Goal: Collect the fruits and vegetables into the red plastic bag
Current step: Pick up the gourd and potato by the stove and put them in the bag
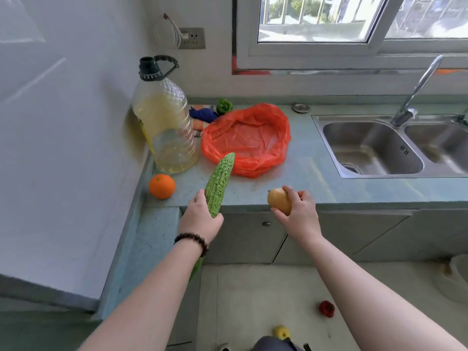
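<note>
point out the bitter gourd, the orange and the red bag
bitter gourd [218,184], head view, middle of its bumpy body
orange [162,186], head view, centre of the fruit
red bag [247,138], head view, inner floor of the open bag

Countertop [304,171], pale green speckled, L-shaped, runs along wall under window. On it: red plastic bag [247,139], mouth open; large oil bottle [164,122], upright, just left of bag; orange [162,186] near front edge; green pepper [224,105] and blue item [202,115] behind bag. Floor [253,300]: red pepper [326,309], yellow pepper [281,332].
</note>
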A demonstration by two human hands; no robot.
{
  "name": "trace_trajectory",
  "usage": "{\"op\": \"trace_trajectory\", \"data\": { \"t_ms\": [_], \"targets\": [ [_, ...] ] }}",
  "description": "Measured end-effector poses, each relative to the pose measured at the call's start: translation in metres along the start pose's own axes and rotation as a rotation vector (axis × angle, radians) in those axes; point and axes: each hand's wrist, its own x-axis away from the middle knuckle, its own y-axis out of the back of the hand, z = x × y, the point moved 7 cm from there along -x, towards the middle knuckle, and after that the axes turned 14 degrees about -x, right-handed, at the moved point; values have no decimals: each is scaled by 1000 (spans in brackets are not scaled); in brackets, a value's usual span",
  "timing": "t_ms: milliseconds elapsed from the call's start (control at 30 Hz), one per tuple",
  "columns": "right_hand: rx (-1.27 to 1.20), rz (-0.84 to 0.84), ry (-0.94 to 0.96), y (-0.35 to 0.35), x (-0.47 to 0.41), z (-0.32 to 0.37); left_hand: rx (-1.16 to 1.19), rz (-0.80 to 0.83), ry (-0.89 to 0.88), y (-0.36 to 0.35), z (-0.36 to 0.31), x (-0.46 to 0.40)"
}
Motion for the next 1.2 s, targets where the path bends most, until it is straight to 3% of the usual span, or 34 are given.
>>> {"op": "trace_trajectory", "data": {
  "t_ms": [367,500,667,1000,1200],
  "targets": [
    [-45,-7,57,-11,-149,5,27,-59,-68,0,-56,-143],
    [-76,-3,50,-11,-218,-6,28,-61,8,1,-87,-207],
    [-41,34,45,-15,-283,-16,11,10,40,-14,-113,-271],
    [-50,95,9,-37,-354,-33,-99,69,-68,-57,-137,-361],
    [-34,95,-1,-46,-368,-41,-216,270,-92,-97,-125,-381]
  ]
}}
